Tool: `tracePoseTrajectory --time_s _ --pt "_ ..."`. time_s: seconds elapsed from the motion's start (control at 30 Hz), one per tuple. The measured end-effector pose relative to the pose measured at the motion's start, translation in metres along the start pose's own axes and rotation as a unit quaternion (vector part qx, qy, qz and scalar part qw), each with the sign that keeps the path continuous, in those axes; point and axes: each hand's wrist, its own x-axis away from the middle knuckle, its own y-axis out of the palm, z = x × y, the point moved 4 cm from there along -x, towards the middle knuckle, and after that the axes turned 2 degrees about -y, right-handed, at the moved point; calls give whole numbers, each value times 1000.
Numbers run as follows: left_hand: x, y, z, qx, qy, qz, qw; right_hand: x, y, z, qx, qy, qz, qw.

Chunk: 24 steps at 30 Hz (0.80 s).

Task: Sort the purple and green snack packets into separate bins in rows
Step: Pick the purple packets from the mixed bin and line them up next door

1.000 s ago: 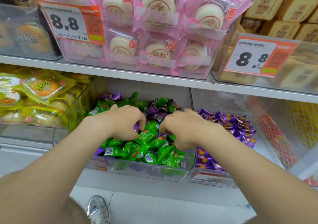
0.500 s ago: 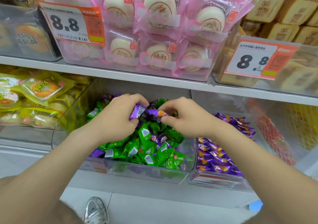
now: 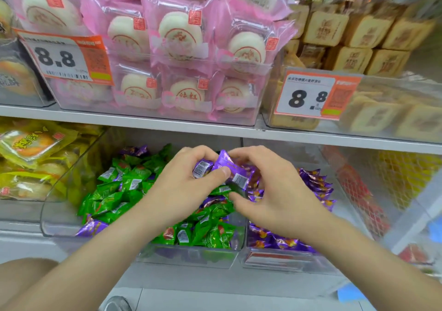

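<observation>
Purple foil is up between both hands: a small bunch of purple packets [image 3: 223, 167] is held just above the left bin [image 3: 55, 212]. The left hand [image 3: 181, 188] has its fingers curled over the top and its thumb pressed onto the wrappers, one barcode showing. The right hand [image 3: 272, 191] meets it from the other side, fingers hooked over the same bunch and thumb tucked underneath. Below them, the clear left bin is mostly a heap of green packets [image 3: 114, 191], with a stray purple packet [image 3: 92, 227] at its front left corner and a few more at the back. Just beside it, the right bin [image 3: 282, 260] holds a purple pile [image 3: 313, 186], only purple as far as can be seen. On the shelf [image 3: 167, 125] above sit pink-wrapped white cakes [image 3: 181, 31], and a price tag [image 3: 64, 57] reads 8.8.
</observation>
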Motion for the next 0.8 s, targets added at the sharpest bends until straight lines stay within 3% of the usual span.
tracePoseTrajectory --time_s 0.07,0.2,0.27,0.37,0.47,0.53,0.63,0.7,0.8 --pt "0 16 8 32 -6 -21 999 5 -7 4 79 -2 26 997" --pt "0 36 24 9 17 -11 1000 18 -22 19 75 38 62 995" --pt "-3 42 28 -10 35 -7 999 26 -27 34 8 119 25 993" --pt "-3 58 31 -18 70 -39 997 39 -39 64 -152 284 13 947" --pt "-1 75 35 17 103 -52 993 52 -53 90 -224 338 3 914" --pt "-3 86 39 39 115 -59 991 61 -62 106 -181 327 -6 928" --pt "-6 99 43 -10 137 -51 989 72 -78 140 18 266 -7 964" --pt "-8 106 46 -54 153 -41 986 77 -85 162 127 225 -27 966" --pt "-8 117 52 -94 174 -36 980 87 -93 186 196 214 -63 955"
